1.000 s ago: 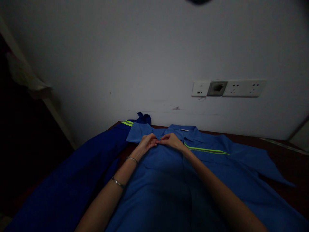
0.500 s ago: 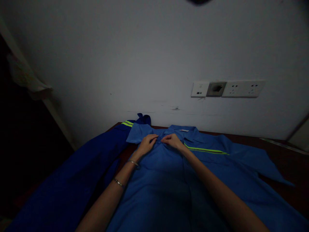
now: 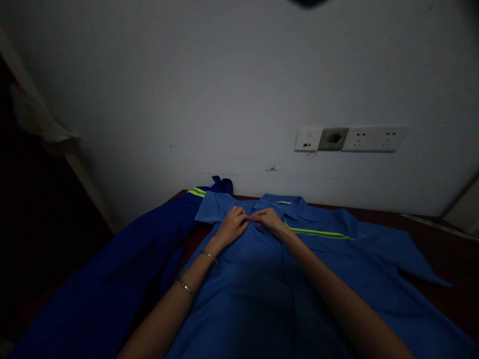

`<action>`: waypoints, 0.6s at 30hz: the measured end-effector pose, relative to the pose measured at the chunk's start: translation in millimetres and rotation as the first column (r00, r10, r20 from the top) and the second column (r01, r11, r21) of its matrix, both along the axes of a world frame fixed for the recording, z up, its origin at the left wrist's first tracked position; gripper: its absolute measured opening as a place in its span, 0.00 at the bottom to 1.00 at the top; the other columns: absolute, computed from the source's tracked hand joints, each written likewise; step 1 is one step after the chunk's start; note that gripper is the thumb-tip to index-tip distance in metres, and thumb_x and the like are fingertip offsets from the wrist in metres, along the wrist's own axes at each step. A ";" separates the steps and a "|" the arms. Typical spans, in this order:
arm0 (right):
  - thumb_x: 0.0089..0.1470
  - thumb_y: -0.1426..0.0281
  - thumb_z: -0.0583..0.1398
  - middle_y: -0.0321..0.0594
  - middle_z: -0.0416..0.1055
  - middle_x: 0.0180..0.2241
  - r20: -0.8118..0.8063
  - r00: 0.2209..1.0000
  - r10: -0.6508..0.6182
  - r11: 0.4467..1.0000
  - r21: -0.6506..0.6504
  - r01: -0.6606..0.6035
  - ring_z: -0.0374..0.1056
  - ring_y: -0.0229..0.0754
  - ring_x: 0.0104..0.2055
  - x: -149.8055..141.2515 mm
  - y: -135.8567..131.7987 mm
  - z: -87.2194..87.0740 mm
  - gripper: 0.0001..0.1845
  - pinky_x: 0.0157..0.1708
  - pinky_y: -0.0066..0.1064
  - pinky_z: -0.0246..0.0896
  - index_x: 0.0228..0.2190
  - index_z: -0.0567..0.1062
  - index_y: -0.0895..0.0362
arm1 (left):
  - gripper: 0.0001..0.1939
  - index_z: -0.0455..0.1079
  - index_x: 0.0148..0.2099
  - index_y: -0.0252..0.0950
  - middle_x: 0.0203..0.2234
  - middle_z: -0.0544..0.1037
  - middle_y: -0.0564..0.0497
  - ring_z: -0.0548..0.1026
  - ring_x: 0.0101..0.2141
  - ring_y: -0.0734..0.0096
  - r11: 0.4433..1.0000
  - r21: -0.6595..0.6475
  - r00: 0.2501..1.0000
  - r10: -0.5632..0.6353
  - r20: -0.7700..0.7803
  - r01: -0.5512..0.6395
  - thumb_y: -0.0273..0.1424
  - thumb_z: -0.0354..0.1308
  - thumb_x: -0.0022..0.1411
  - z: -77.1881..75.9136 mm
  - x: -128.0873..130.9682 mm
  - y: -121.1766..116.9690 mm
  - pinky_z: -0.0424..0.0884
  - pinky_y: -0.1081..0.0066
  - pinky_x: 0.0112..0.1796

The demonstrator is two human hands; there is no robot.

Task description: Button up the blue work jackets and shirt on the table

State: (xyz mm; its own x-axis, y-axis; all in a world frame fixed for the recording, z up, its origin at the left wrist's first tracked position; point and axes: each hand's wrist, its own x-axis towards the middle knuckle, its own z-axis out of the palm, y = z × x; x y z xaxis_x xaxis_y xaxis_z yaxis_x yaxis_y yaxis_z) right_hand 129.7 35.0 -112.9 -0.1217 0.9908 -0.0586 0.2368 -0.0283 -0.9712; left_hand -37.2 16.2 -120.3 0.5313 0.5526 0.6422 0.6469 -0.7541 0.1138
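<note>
A blue short-sleeved work shirt [image 3: 318, 259] lies spread front up, its collar towards the wall and a yellow-green stripe across one side of the chest. Both hands meet on the left part of its chest, below the collar. My left hand [image 3: 232, 223] has its fingers bent and pinched on the shirt cloth. Fingertips of my right hand [image 3: 267, 219] are pinched right beside them, on the same bit of cloth. Any button or small part between the fingertips is too dark and small to make out.
A darker blue garment [image 3: 123, 259] with yellow-green bands lies to the left, partly under the shirt's sleeve. The dark red-brown table [image 3: 426, 249] meets a pale wall [image 3: 224, 89]. Sockets [image 3: 368, 138] are set in the wall at right.
My left hand has shifted slightly right and its fingertips now meet those of my right hand. The right hand has stayed nearly in place, still pinching the cloth.
</note>
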 end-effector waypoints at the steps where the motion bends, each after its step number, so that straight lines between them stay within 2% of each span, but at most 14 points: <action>1: 0.41 0.75 0.60 0.29 0.60 0.09 0.018 1.000 -0.004 1.000 0.014 0.004 0.51 0.28 0.13 -0.2 0.5 -0.2 0.06 0.15 0.21 0.46 0.22 0.77 0.64 | 0.04 0.68 0.35 0.34 0.33 0.68 0.48 0.65 0.38 0.67 1.000 0.000 1.000 0.001 -0.020 -0.001 0.27 0.53 0.59 -0.2 1.3 -0.6 0.65 0.66 0.40; 6: 0.42 0.75 0.59 0.32 0.64 0.12 0.172 0.985 -0.025 0.994 0.113 0.006 0.55 0.30 0.15 -1.8 6.7 -5.8 0.07 0.16 0.21 0.49 0.23 0.78 0.64 | 0.05 0.67 0.33 0.33 0.31 0.68 0.48 0.64 0.36 0.66 0.998 0.049 0.993 0.049 -0.109 -0.044 0.25 0.50 0.60 -3.7 5.2 -2.2 0.65 0.66 0.38; 10: 0.41 0.75 0.58 0.35 0.71 0.18 0.332 0.941 -0.063 0.970 0.242 -0.020 0.65 0.35 0.22 -4.6 6.7 -5.9 0.09 0.22 0.22 0.56 0.25 0.79 0.62 | 0.06 0.66 0.32 0.32 0.30 0.68 0.47 0.64 0.36 0.65 0.990 0.107 0.979 0.106 -0.174 -0.088 0.24 0.49 0.60 -7.0 8.4 -4.3 0.65 0.66 0.38; 14: 0.41 0.74 0.59 0.39 0.75 0.26 0.459 0.884 -0.084 0.944 0.320 -0.076 0.70 0.40 0.29 -7.2 1.5 -0.5 0.11 0.29 0.24 0.60 0.29 0.79 0.62 | 0.07 0.67 0.31 0.32 0.30 0.68 0.47 0.64 0.35 0.66 0.989 0.100 0.985 0.122 -0.126 -0.110 0.24 0.49 0.60 -10.2 7.8 -4.3 0.65 0.66 0.38; 18: 0.42 0.74 0.59 0.42 0.76 0.28 0.542 0.835 -0.091 0.915 0.376 -0.145 0.71 0.41 0.31 -6.6 -1.8 3.9 0.11 0.31 0.24 0.60 0.29 0.79 0.63 | 0.08 0.68 0.30 0.33 0.29 0.69 0.47 0.65 0.35 0.67 0.991 0.086 0.992 0.110 -0.061 -0.105 0.24 0.49 0.60 -12.6 5.5 -2.6 0.65 0.65 0.38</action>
